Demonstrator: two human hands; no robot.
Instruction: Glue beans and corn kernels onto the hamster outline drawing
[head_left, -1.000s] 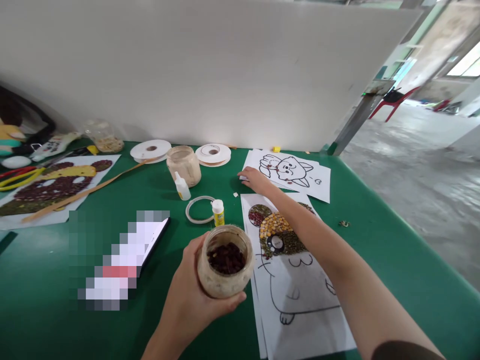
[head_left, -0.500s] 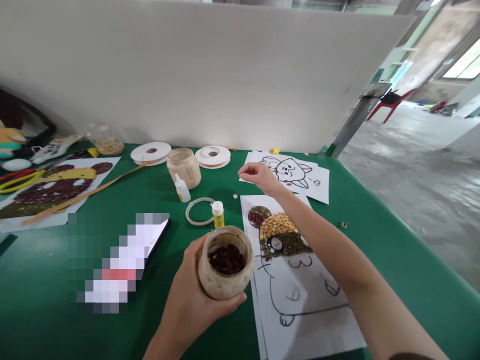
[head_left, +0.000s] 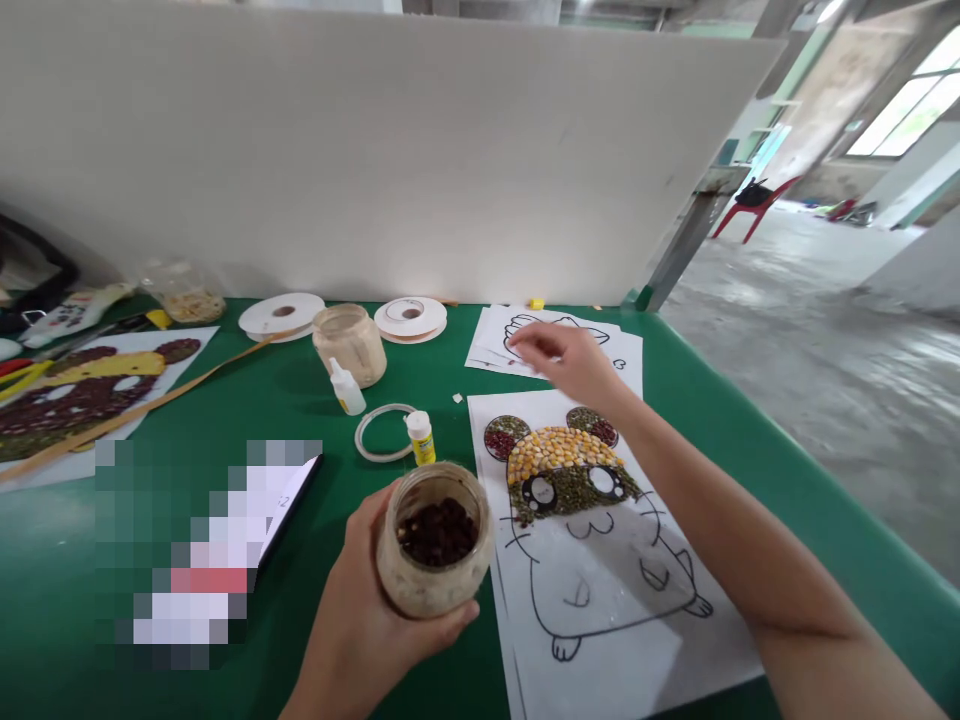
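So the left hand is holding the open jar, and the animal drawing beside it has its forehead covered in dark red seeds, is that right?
Not quite: the forehead is covered in yellow kernels, as the head view shows. The left hand does hold the open jar beside the animal drawing.

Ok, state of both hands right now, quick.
Left hand: closed around the side of a jar, holding it.
Right hand: partly curled; can't tell whether it holds anything.

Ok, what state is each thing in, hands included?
Left hand: holding front jar
Front jar: open, partly filled
Right hand: raised, curled, contents unclear
Seeded drawing: partly filled in
Rear jar: open, upright
Yellow-labelled bottle: capped, upright
White dropper bottle: upright
Phone: screen lit
White spools: lying flat
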